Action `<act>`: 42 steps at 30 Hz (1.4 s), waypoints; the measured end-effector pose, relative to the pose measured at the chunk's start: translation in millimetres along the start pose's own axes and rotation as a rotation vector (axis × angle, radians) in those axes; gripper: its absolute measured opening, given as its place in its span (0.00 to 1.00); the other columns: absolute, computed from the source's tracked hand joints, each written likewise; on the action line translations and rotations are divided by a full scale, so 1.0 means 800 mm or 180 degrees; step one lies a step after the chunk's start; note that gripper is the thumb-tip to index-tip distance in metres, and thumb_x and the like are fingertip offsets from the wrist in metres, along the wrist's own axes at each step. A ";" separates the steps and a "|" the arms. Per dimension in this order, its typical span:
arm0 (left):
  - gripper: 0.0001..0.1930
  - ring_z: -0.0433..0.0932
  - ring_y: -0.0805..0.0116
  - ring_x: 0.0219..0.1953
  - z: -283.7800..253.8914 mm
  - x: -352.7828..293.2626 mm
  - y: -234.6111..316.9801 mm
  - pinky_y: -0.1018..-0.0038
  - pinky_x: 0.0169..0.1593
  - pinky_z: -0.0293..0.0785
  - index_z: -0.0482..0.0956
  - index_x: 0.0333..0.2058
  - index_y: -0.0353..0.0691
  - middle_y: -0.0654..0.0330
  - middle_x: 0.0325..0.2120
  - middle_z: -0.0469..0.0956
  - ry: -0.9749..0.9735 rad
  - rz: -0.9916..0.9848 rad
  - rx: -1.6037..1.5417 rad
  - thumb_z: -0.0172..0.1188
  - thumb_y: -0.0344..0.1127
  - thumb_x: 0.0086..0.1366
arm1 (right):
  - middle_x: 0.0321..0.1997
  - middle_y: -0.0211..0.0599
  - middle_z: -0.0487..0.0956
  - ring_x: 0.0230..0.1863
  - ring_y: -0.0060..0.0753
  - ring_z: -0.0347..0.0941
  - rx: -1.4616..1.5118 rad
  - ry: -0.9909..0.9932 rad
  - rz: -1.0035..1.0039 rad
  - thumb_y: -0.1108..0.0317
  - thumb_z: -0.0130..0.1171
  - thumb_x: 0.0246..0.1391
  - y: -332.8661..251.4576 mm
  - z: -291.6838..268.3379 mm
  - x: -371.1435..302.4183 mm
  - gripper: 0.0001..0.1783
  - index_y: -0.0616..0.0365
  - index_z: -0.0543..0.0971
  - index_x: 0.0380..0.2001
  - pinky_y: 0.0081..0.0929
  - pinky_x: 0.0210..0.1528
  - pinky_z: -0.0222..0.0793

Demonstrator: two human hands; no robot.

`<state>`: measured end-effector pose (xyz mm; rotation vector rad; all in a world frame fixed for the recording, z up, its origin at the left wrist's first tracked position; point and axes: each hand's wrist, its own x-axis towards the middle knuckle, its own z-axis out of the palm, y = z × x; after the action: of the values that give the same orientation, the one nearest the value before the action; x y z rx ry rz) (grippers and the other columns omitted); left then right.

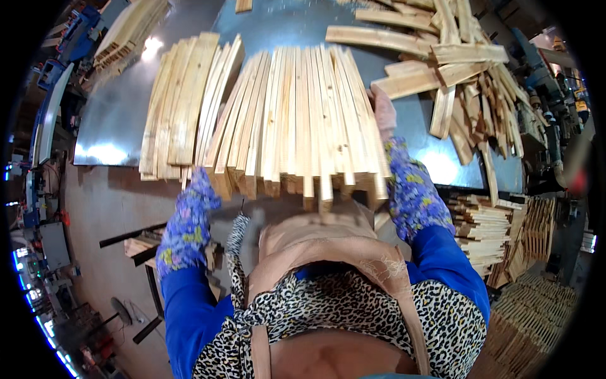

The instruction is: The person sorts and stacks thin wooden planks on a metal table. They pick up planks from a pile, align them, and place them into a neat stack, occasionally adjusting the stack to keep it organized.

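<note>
A row of light wooden strips (297,114) stands on edge, packed side by side, with uneven near ends jutting past the table's front edge. My right hand (383,112), which seems to wear a pale pinkish glove, presses along the row's right side, fingers toward its far end. On the other side, my left forearm in a flowered sleeve cover (189,221) reaches up to the row's left side; the hand is almost wholly hidden between the strips. Left of it, another stack of wider wooden boards (180,104) lies on the table, a few strips leaning at its right.
The metal table (117,123) carries a jumbled heap of wooden pieces (467,76) at the right and a board stack (129,31) at the far left. Below the right edge stand stacked strips (483,234). A black metal frame (151,290) stands at the lower left.
</note>
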<state>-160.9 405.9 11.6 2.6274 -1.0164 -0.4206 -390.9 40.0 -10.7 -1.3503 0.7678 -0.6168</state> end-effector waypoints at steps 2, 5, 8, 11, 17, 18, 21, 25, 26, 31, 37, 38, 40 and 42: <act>0.31 0.67 0.55 0.77 0.042 0.025 -0.029 0.56 0.76 0.69 0.65 0.77 0.43 0.54 0.78 0.65 -0.0351 0.0019 0.0803 0.57 0.40 0.79 | 0.56 0.45 0.86 0.54 0.39 0.83 0.0334 0.0244 0.0349 0.51 0.56 0.79 0.115 -0.006 0.032 0.27 0.64 0.78 0.64 0.37 0.60 0.80; 0.25 0.66 0.54 0.77 0.026 -0.050 -0.057 0.61 0.75 0.67 0.75 0.67 0.42 0.56 0.73 0.69 -0.0906 0.0408 0.2410 0.57 0.34 0.72 | 0.63 0.46 0.85 0.63 0.40 0.81 0.0731 -0.0207 0.0593 0.49 0.53 0.80 0.194 0.041 -0.039 0.32 0.66 0.75 0.71 0.33 0.68 0.74; 0.11 0.80 0.52 0.56 0.030 -0.090 -0.027 0.57 0.56 0.78 0.84 0.47 0.45 0.57 0.48 0.82 -0.0069 0.0834 0.1906 0.62 0.35 0.68 | 0.64 0.44 0.84 0.63 0.37 0.80 0.0653 -0.0817 0.0904 0.51 0.56 0.79 0.194 0.007 -0.016 0.32 0.67 0.75 0.71 0.32 0.68 0.74; 0.13 0.80 0.53 0.31 0.031 -0.205 0.085 0.52 0.35 0.77 0.85 0.39 0.45 0.59 0.30 0.80 0.0574 0.1479 0.1373 0.64 0.48 0.73 | 0.64 0.43 0.84 0.63 0.37 0.79 0.0285 -0.0375 0.0648 0.50 0.55 0.79 0.176 -0.003 -0.044 0.32 0.68 0.77 0.69 0.32 0.68 0.73; 0.30 0.87 0.57 0.43 0.153 -0.266 0.145 0.57 0.47 0.82 0.86 0.55 0.33 0.51 0.46 0.89 -0.0980 -0.1696 -0.3958 0.65 0.59 0.74 | 0.65 0.49 0.83 0.66 0.42 0.78 0.0318 -0.0766 0.0909 0.45 0.59 0.78 0.180 -0.005 -0.017 0.38 0.72 0.73 0.71 0.35 0.71 0.71; 0.29 0.87 0.57 0.44 0.162 -0.267 0.149 0.57 0.47 0.82 0.86 0.55 0.33 0.51 0.47 0.89 -0.0821 -0.1768 -0.4009 0.65 0.58 0.74 | 0.66 0.49 0.83 0.67 0.41 0.77 0.0242 -0.0681 0.0933 0.45 0.59 0.77 0.180 -0.003 -0.019 0.39 0.72 0.73 0.72 0.35 0.72 0.70; 0.26 0.87 0.57 0.45 0.171 -0.265 0.146 0.58 0.49 0.82 0.84 0.56 0.33 0.50 0.47 0.88 -0.0622 -0.1793 -0.3991 0.65 0.52 0.74 | 0.71 0.50 0.79 0.71 0.41 0.74 0.0190 -0.0555 0.0936 0.44 0.60 0.77 0.152 0.004 -0.029 0.41 0.72 0.71 0.73 0.34 0.75 0.66; 0.22 0.86 0.57 0.46 0.150 -0.274 0.167 0.60 0.51 0.82 0.83 0.57 0.33 0.50 0.48 0.88 -0.0583 -0.1740 -0.3708 0.64 0.45 0.75 | 0.73 0.54 0.77 0.72 0.46 0.72 -0.0188 -0.0349 0.1110 0.42 0.59 0.77 0.160 -0.006 -0.029 0.43 0.73 0.69 0.74 0.36 0.77 0.65; 0.21 0.86 0.57 0.46 0.142 -0.282 0.173 0.60 0.52 0.82 0.82 0.57 0.33 0.49 0.49 0.88 -0.0568 -0.1720 -0.3592 0.64 0.44 0.75 | 0.71 0.55 0.78 0.71 0.47 0.73 -0.0394 -0.0338 0.1040 0.42 0.58 0.76 0.159 -0.004 -0.030 0.43 0.72 0.69 0.75 0.37 0.76 0.65; 0.18 0.86 0.57 0.48 0.094 -0.294 0.193 0.63 0.56 0.82 0.81 0.58 0.33 0.49 0.49 0.87 -0.1028 -0.0878 -0.1926 0.63 0.36 0.75 | 0.69 0.53 0.79 0.69 0.46 0.75 0.0128 -0.0522 0.0827 0.47 0.54 0.78 0.132 0.026 -0.034 0.38 0.71 0.70 0.74 0.38 0.76 0.66; 0.33 0.82 0.63 0.52 0.060 -0.256 0.127 0.63 0.56 0.79 0.78 0.58 0.29 0.50 0.49 0.85 0.1442 -0.2246 -0.2336 0.74 0.44 0.59 | 0.70 0.56 0.78 0.68 0.50 0.76 -0.0150 -0.0521 0.0615 0.53 0.54 0.79 0.181 0.113 0.005 0.35 0.74 0.68 0.74 0.41 0.73 0.70; 0.39 0.83 0.62 0.51 0.035 -0.230 0.121 0.64 0.56 0.80 0.76 0.61 0.29 0.50 0.47 0.84 0.2075 -0.1947 -0.2546 0.75 0.46 0.55 | 0.69 0.58 0.78 0.66 0.52 0.77 -0.0181 -0.0685 0.0630 0.56 0.53 0.80 0.177 0.124 0.010 0.33 0.74 0.69 0.74 0.43 0.71 0.72; 0.42 0.84 0.59 0.51 0.044 -0.212 0.058 0.64 0.56 0.81 0.74 0.62 0.28 0.49 0.49 0.82 0.2624 -0.2318 -0.1612 0.77 0.48 0.53 | 0.67 0.58 0.79 0.63 0.48 0.79 -0.0185 -0.0613 0.0794 0.58 0.51 0.79 0.140 0.139 -0.004 0.32 0.73 0.68 0.73 0.42 0.67 0.75; 0.44 0.84 0.52 0.53 0.018 -0.179 0.047 0.60 0.60 0.80 0.75 0.61 0.30 0.46 0.50 0.83 0.3110 -0.2262 -0.2268 0.80 0.51 0.50 | 0.65 0.57 0.80 0.62 0.47 0.79 0.0494 -0.0794 0.1033 0.59 0.50 0.78 0.128 0.143 0.000 0.31 0.73 0.68 0.73 0.40 0.66 0.76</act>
<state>-290.6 475.3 35.7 1.9895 0.3406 0.3235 -305.2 124.3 -106.4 -1.1043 0.7005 -0.2398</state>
